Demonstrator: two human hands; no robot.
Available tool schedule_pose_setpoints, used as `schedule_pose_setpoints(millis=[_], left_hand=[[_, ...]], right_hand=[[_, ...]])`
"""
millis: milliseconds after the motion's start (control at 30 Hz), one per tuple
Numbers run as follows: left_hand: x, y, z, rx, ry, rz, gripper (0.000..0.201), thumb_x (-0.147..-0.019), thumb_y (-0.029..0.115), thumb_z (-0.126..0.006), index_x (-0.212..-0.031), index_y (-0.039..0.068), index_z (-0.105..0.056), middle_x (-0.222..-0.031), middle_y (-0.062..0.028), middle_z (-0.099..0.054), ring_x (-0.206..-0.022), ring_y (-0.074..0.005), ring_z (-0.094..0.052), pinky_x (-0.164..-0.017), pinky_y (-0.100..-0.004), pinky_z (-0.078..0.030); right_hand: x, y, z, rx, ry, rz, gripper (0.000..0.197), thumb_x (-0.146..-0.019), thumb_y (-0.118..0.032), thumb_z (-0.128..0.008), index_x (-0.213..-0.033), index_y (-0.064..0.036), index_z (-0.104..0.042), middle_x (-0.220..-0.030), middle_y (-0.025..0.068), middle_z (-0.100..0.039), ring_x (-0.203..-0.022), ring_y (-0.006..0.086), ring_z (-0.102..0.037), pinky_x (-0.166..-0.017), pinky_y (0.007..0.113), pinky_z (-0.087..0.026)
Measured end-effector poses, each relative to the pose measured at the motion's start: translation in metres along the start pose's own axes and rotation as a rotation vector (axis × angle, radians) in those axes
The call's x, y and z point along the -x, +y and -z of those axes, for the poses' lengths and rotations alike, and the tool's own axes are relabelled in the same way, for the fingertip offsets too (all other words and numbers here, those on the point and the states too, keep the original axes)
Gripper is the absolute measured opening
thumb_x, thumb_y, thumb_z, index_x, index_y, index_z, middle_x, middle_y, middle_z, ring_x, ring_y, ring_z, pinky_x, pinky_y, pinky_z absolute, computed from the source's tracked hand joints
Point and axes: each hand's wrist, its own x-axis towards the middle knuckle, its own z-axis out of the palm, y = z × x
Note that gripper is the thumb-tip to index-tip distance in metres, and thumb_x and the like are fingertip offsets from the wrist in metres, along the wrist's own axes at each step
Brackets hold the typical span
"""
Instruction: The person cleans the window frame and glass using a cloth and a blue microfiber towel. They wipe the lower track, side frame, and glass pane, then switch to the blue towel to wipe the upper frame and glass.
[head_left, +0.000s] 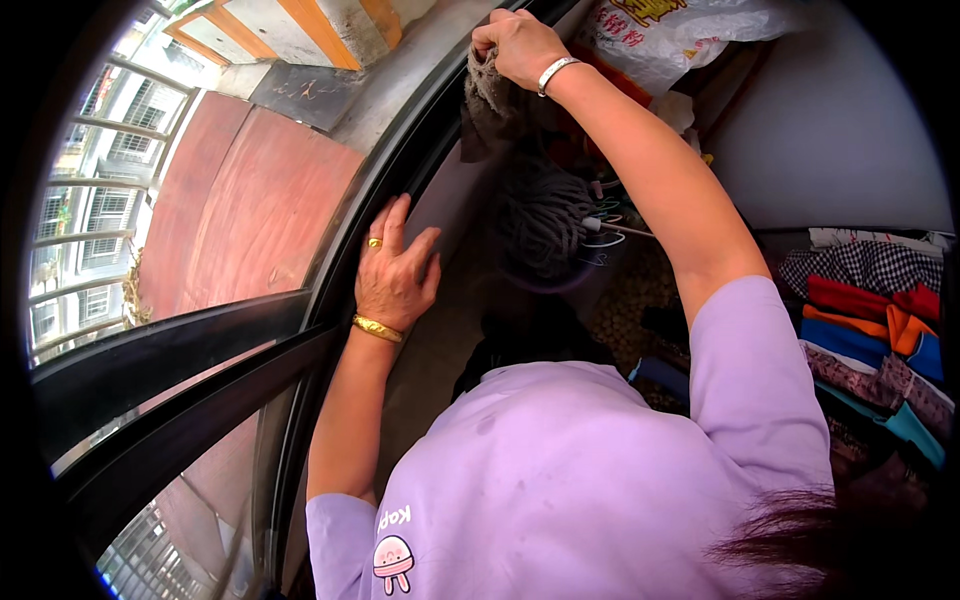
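My right hand [522, 48] is stretched far forward with its fingers closed on a grey-brown cloth [487, 88], which hangs down beside the dark window frame [420, 125]. A silver bracelet circles that wrist. Lower on the left, my left hand [396, 262] lies against the inner edge of the same frame, fingers spread and holding nothing. It wears a gold ring and a gold bangle. The sliding window's black sashes [180, 330] cross at the left of this hand. How much of the cloth touches the frame I cannot make out.
Outside are reddish boards [250, 200], orange-striped panels [300, 30] and metal bars [95, 182]. Below my arms, a grey mop head [545, 220] sits in a bucket, with white hangers [605, 225] beside it. Folded clothes [870, 330] are stacked at right; a plastic bag [690, 40] lies far right.
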Motion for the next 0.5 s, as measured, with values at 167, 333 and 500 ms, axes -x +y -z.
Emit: schedule_pose_setpoints(millis=[167,333,500], left_hand=[[-0.001,0.002,0.000,0.002,-0.001,-0.015,0.032,-0.069,0.006,-0.070,-0.101,0.009,-0.065,-0.137,-0.0212,-0.044,-0.125,-0.0397,-0.046,-0.100,-0.0445,-0.042],[0.001,0.002,0.000,0.006,0.004,-0.020,0.031,-0.070,0.005,-0.069,-0.100,0.007,-0.065,-0.138,-0.0215,-0.043,-0.125,-0.0398,-0.045,-0.102,-0.0447,-0.041],[-0.002,0.002,0.002,0.008,0.000,-0.017,0.031,-0.071,0.005,-0.069,-0.101,0.006,-0.065,-0.139,-0.0212,-0.043,-0.125,-0.0405,-0.045,-0.102,-0.0445,-0.041]], right_hand=[[0.005,-0.002,-0.002,0.100,0.001,-0.050,0.018,-0.078,-0.005,-0.057,-0.085,-0.0169,-0.069,-0.097,0.0042,-0.061,-0.101,0.0275,-0.056,-0.088,0.037,-0.049],[0.007,-0.003,-0.005,0.049,0.036,-0.057,0.016,-0.078,-0.009,-0.058,-0.082,-0.0192,-0.069,-0.100,0.0045,-0.061,-0.102,0.0277,-0.055,-0.086,0.038,-0.052],[0.014,0.000,-0.007,-0.023,0.109,-0.040,0.017,-0.081,-0.010,-0.057,-0.087,-0.0190,-0.070,-0.103,0.0057,-0.059,-0.103,0.0266,-0.054,-0.088,0.036,-0.050]])
